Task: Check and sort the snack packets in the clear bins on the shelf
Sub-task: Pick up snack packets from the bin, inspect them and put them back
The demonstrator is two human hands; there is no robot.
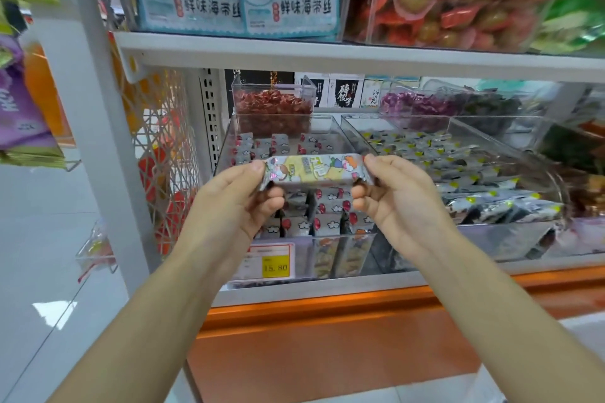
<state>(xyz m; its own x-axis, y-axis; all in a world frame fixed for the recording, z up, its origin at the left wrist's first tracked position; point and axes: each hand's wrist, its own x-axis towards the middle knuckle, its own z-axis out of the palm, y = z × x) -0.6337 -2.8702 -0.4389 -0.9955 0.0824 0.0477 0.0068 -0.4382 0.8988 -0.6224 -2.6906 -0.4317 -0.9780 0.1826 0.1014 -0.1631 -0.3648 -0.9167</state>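
A long snack packet (314,170) with a yellow cartoon print is held level above the left clear bin (229,137). My left hand (239,199) pinches its left end and my right hand (396,196) pinches its right end. Below it the left bin holds rows of grey packets with red marks (327,206). At that bin's front, two packets of the same cartoon kind (340,255) stand upright. To the right, a second clear bin (510,131) is full of grey and black packets with yellow spots (458,167).
A small clear box of red sweets (273,105) stands behind the left bin. A yellow price tag (275,267) hangs on the bin's front. The upper shelf (327,56) carries blue seaweed bags and a bin of red packets. A white upright (98,127) stands left.
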